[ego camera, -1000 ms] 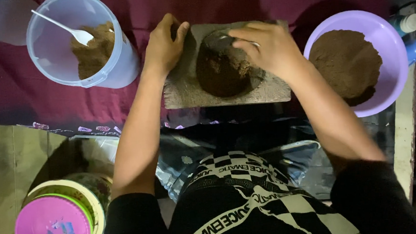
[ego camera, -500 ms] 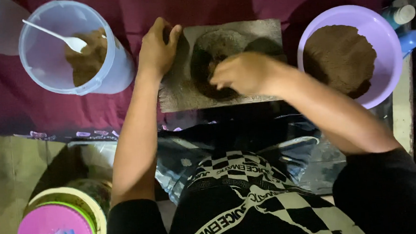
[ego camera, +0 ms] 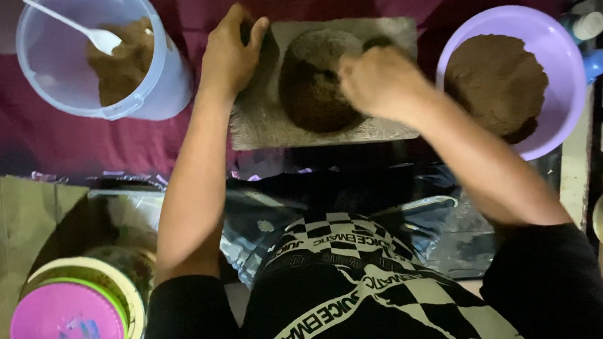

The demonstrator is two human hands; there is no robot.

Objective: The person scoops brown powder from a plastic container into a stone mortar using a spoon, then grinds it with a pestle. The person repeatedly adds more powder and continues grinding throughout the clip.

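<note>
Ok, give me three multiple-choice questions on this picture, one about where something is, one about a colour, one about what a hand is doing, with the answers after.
1. Where does the white spoon sit?
A. In the clear tub at upper left
B. In the purple bowl
C. On the grey slab

2. What colour is the bowl at right that holds brown material?
A. Green
B. Purple
C. White

3. What is the right hand doing?
A. Lifting the bowl
B. Resting in the lap
C. Pressing on the brown mound on the grey slab

Answers:
1. A, the spoon leans inside the clear tub beside a brown lump.
2. B, its rim and wall are plainly purple.
3. C, the hand lies against the mound while the left hand grips the slab's upper left corner.
</note>
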